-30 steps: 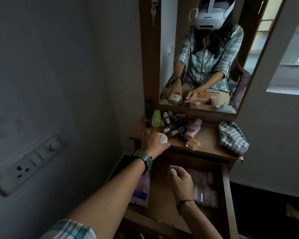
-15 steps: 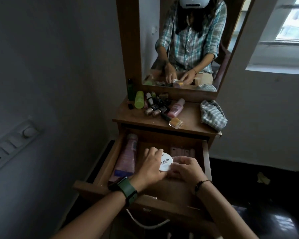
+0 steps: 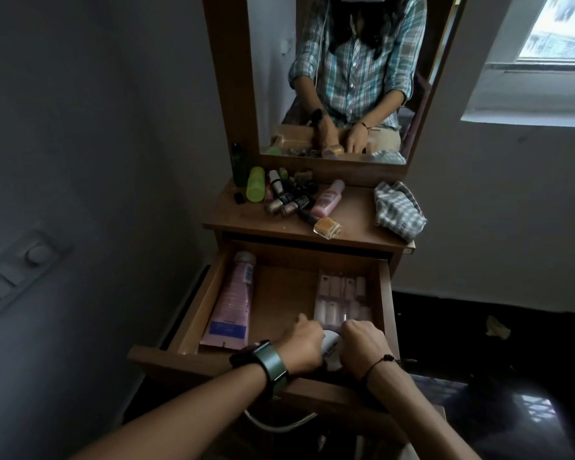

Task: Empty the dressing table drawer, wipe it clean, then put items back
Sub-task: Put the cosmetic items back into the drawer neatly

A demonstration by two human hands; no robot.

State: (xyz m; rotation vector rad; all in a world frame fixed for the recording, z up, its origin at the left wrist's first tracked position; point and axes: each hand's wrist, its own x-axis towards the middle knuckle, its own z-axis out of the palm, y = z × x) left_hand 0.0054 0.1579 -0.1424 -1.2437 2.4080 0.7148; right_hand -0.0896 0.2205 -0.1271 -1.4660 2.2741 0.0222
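Observation:
The wooden drawer point(image 3: 193, 313) of the dressing table stands pulled out. My left hand point(image 3: 299, 345), with a green watch on the wrist, and my right hand point(image 3: 362, 346) meet at the drawer's front right. Both are curled round a small white round jar point(image 3: 330, 352), low inside the drawer. A pink tube point(image 3: 234, 303) lies along the drawer's left wall. A clear pack of small pale pieces point(image 3: 341, 300) lies at the right, just beyond my hands. The jar's underside is hidden.
On the table top point(image 3: 239, 220) lie a green bottle point(image 3: 255, 189), several nail polish bottles point(image 3: 287, 204), a pink bottle point(image 3: 327, 199), a yellow polish bottle point(image 3: 326, 226) and a checked cloth point(image 3: 397, 209). The mirror point(image 3: 346, 78) stands behind. A switch panel point(image 3: 24, 270) is on the left wall.
My left hand carried the white jar from the table top down into the drawer. My right hand joined it, and both sank to the drawer's front right.

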